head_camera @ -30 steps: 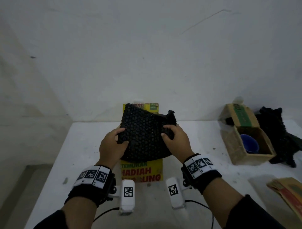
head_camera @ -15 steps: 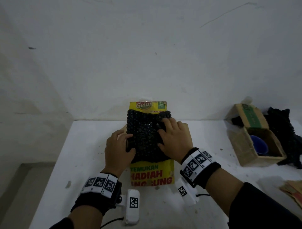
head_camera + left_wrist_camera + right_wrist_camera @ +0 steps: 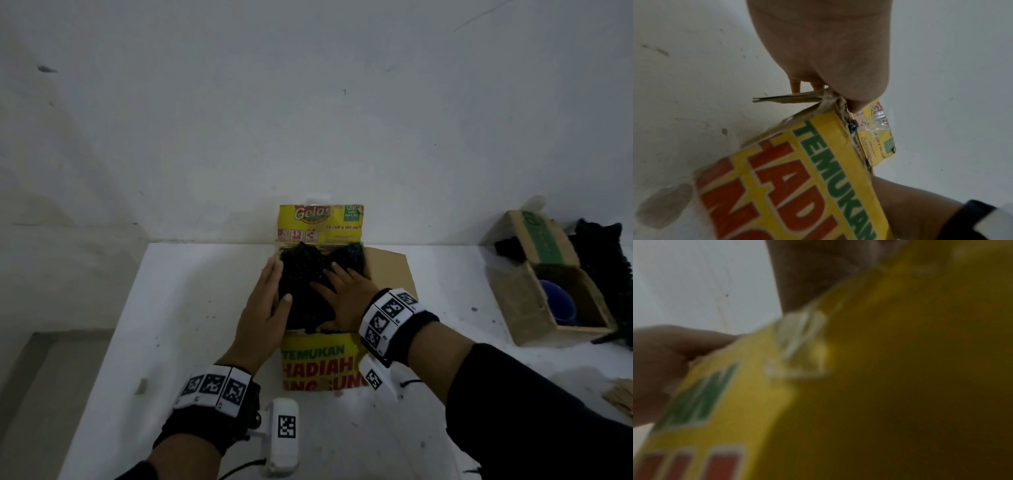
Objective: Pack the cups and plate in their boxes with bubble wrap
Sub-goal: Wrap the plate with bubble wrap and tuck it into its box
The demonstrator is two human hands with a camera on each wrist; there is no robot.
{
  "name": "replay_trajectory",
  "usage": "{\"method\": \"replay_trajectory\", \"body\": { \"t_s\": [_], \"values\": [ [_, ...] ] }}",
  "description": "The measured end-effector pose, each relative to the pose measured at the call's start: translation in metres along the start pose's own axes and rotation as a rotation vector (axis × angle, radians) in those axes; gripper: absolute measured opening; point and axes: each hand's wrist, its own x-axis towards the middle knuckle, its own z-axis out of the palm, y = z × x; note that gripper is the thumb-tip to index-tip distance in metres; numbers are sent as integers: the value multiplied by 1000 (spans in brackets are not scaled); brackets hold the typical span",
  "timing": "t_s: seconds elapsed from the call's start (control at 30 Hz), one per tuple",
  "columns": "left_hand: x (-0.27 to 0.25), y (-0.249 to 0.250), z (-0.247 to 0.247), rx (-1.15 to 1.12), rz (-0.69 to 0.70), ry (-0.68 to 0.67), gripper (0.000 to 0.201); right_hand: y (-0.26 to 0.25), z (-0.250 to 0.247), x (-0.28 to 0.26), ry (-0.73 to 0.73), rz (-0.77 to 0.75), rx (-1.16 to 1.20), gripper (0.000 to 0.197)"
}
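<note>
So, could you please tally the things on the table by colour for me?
Yellow: 1, the printed box.
Brown: 2, the open box at right, the cardboard at the right edge.
Black: 2, the wrap bundle in the yellow box, the wrap pile behind the brown box.
Blue: 1, the cup.
Total: 6.

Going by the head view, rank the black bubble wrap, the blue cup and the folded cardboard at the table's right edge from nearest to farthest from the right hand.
1. black bubble wrap: under the right hand, in the yellow box.
2. blue cup: off to the right, inside the open brown box.
3. folded cardboard: farthest, at the table's near right edge.
</note>
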Motion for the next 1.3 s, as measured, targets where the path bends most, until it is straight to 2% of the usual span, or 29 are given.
{"method": "replay_trajectory", "body": {
  "t_s": [0.13, 0.2, 0.23, 0.33, 0.4, 0.47, 0.6, 0.77, 0.8, 0.87, 0.97, 1.03, 1.13, 1.2, 1.23, 1.3],
  "values": [
    [-2, 5, 3, -64, -30, 1, 52, -2, 1, 10, -59, -37, -8, 89],
    [-2, 4, 3, -112, -39, 7, 50, -3, -2, 8, -16, -51, 47, 90],
    [-2, 3, 3, -135, -38, 3, 49, -3, -6, 5, 51, -58, 82, 90],
    [-4, 1, 3, -198, -23, 3, 50, -9, -17, -2, 392, -84, 149, 79],
    [-4, 2, 3, -237, -22, 10, 51, -15, -19, -2, 480, -138, 197, 88],
    [-4, 3, 3, -272, -43, 6, 51, -22, -16, 3, 398, -166, 224, 102],
    [-5, 8, 2, -273, -84, 1, 47, -23, -12, 17, 233, -187, 265, 109],
    [-3, 4, 6, -262, -83, 24, 50, -22, -17, 18, 227, -198, 307, 109],
    [-3, 3, 7, -269, -88, 23, 51, -22, -22, 14, 241, -206, 313, 105],
    [-3, 3, 6, -288, -91, 9, 49, -18, -30, 2, 273, -217, 285, 84],
    [-4, -1, 5, -284, -65, 11, 45, -11, -37, -21, 314, -94, 121, 49],
    [-5, -1, 5, -272, -57, 14, 45, -10, -36, -30, 181, -1, 158, 41],
    [-5, 1, 6, -253, -62, 1, 49, -13, -29, -28, -90, -41, 280, 33],
    [-5, 1, 6, -249, -65, -2, 50, -13, -25, -23, -191, -41, 304, 39],
    [-4, 0, 5, -249, -67, -4, 50, -13, -27, -23, -230, -8, 355, 48],
    [-4, -1, 4, -245, -69, -6, 50, -11, -31, -23, -267, 21, 412, 59]
  ]
}}
